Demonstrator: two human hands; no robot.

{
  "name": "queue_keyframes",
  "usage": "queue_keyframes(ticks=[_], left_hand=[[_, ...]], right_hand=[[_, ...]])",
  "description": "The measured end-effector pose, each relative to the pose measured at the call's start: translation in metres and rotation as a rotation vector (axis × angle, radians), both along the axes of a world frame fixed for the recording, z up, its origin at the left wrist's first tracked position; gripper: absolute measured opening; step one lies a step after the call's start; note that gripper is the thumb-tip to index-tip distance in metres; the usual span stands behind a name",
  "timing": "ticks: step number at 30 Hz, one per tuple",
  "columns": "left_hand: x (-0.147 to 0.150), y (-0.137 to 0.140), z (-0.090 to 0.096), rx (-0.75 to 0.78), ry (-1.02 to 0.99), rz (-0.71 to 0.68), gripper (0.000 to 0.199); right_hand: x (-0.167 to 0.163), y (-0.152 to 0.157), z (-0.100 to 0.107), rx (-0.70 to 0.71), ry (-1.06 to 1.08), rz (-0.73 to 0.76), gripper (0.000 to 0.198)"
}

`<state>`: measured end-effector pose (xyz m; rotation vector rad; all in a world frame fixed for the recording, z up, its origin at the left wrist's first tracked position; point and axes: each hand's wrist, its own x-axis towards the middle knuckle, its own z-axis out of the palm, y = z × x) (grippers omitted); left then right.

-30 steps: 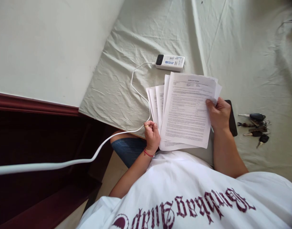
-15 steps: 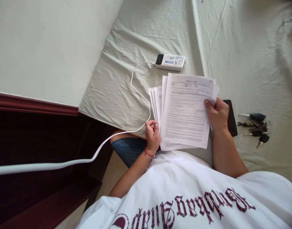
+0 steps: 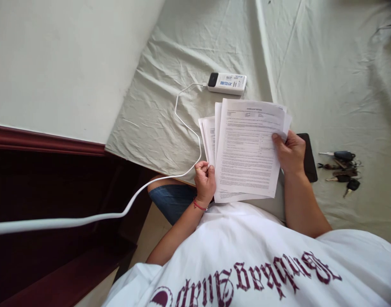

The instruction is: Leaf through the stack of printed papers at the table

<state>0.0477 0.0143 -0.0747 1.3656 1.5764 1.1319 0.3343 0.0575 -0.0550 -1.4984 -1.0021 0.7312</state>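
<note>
Printed sheets of paper (image 3: 246, 157) are held fanned in front of my white shirt, the top one covered in small text. My right hand (image 3: 291, 151) is closed on their right edge, thumb on top and fingers underneath. At the lower left, my left hand (image 3: 204, 181) is closed with the fingers curled, pinching the edge of the sheets behind (image 3: 209, 136). Those sheets stick out to the left of the front ones, which hide most of them. A dark phone (image 3: 309, 160) lies on the cloth just past my right hand, partly covered by it.
A white power bank (image 3: 227, 83) lies on the pale green cloth (image 3: 170, 72) beyond the papers. Its white cable (image 3: 179, 115) loops past my left hand and off to the left. Several keys (image 3: 344, 168) lie at the right. A dark red wooden edge (image 3: 48, 140) runs at left.
The front sheets have shifted slightly left with my right hand, covering a little more of the sheets behind. My left hand has barely moved and keeps its grip.
</note>
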Motion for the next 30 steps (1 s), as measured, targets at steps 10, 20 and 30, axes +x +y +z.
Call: queue_keyframes(ticks=[10, 20, 30], left_hand=[[-0.0009, 0.0015, -0.0013, 0.012, 0.004, 0.006, 0.026], [-0.0031, 0.0019, -0.0055, 0.037, 0.016, -0.002, 0.021], [-0.0011, 0.0025, -0.0017, 0.049, 0.002, 0.005, 0.018]], right_hand=[[0.0031, -0.0005, 0.0054, 0.028, 0.030, -0.071, 0.024], [0.0024, 0.0010, 0.0066, 0.044, 0.075, -0.080, 0.035], [0.0033, 0.0000, 0.0074, 0.048, 0.150, -0.036, 0.031]])
